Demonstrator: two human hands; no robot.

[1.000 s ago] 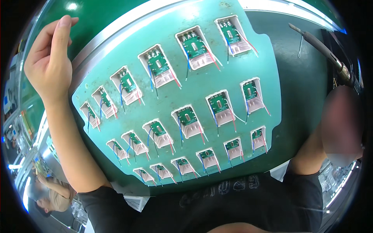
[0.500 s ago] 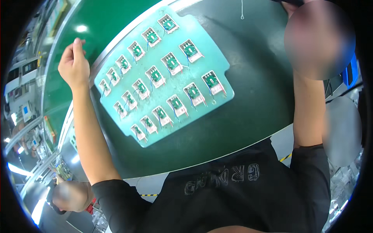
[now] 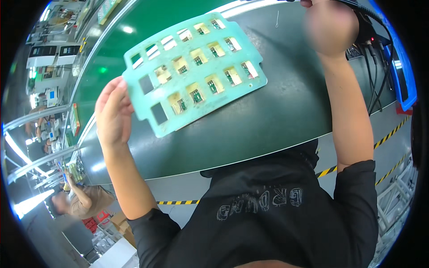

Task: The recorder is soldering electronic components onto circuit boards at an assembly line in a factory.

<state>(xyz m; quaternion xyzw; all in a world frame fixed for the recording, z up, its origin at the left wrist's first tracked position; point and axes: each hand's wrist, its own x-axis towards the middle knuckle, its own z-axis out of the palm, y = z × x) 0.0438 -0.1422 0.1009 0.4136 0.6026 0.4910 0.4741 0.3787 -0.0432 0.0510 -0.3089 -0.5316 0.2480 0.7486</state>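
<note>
A teal carrier panel (image 3: 196, 73) with rows of rectangular pockets is tilted above the dark green table (image 3: 268, 120). Several pockets hold small green circuit boards (image 3: 195, 95) on brass-coloured backing; two pockets near its left end are bare holes. My left hand (image 3: 112, 117) grips the panel's left edge and lifts that side. My right hand (image 3: 331, 27) is raised at the far right, blurred, with its fingers closed around a dark corded tool whose black cable (image 3: 367, 17) runs off behind it.
Black cables (image 3: 377, 67) and a blue box (image 3: 404, 80) sit at the table's right end. Yellow-black floor tape (image 3: 389, 134) runs below the table edge. Another person (image 3: 82, 198) stands at the lower left, by shelves and machines (image 3: 49, 94).
The panel lay flat with my left hand open beside it; now that hand holds its left edge and has raised it. My right hand has moved up to the far right.
</note>
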